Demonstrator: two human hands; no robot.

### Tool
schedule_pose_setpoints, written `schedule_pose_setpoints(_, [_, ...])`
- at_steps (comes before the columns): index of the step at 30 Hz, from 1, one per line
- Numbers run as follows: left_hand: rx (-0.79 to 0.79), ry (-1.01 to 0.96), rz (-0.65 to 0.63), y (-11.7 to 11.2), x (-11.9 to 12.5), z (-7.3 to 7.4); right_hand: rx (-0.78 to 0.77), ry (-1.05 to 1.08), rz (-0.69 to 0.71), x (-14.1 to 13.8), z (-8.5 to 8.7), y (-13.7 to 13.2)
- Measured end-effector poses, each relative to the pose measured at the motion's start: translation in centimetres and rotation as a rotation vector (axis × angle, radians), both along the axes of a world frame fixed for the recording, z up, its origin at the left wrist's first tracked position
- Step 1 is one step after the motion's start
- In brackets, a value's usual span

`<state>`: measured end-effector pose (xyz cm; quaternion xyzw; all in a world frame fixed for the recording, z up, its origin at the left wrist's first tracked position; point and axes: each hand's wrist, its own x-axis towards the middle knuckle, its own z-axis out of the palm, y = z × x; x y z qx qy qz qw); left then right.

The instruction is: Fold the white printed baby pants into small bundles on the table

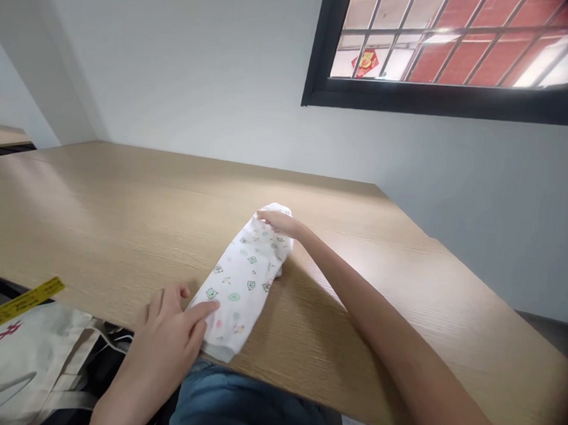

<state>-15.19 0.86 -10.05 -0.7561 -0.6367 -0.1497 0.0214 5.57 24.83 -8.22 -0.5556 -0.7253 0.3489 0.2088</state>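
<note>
1. From my remote seat, the head camera shows me a long, folded white cloth, soft and thin, printed with small green animal heads and pink dots (249,277); it lies aslant on a pale, wood-grained table (121,229), its near end at the front edge.
2. That near end finishes in a plain, pale green band; the far end is rounded and lightly crumpled.
3. My left hand (166,324) is at the cloth's near left side, fingers spread loosely, one lying straight on the fabric.
4. My right hand (279,222) is on the far end, bare forearm crossing the table. Its fingertips bend at the edge, and I cannot tell whether they pinch the cloth or only press it.
5. The fold hides the cloth's underside, so I cannot make out the garment's full shape.
6. At lower left, an off-white fabric bag with red lettering (59,327) is cut off by the frame, as is a flat yellow strip (19,305) whose dark print is too small to read.
7. Below the table edge, blue trousers (250,404) show only in part.
</note>
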Motion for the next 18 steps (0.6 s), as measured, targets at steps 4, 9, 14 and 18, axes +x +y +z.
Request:
schedule_pose_setpoints(4, [-0.143,-0.026,-0.282,-0.4,2.4,1.8,-0.055,0.051,0.054,3.0,1.2,-2.0])
schedule_pose_setpoints(9, [-0.121,0.088,-0.633,4.8,5.3,3.9,-0.071,0.060,0.126,5.2,2.4,-6.1])
schedule_pose_setpoints(14, [-0.079,0.073,-0.756,13.8,8.4,2.6,0.129,-0.264,0.277,4.6,1.2,-7.5])
schedule_pose_setpoints(18, [-0.108,0.094,-0.801,13.4,8.5,0.9,0.256,-0.414,0.229,3.6,-1.2,-5.6])
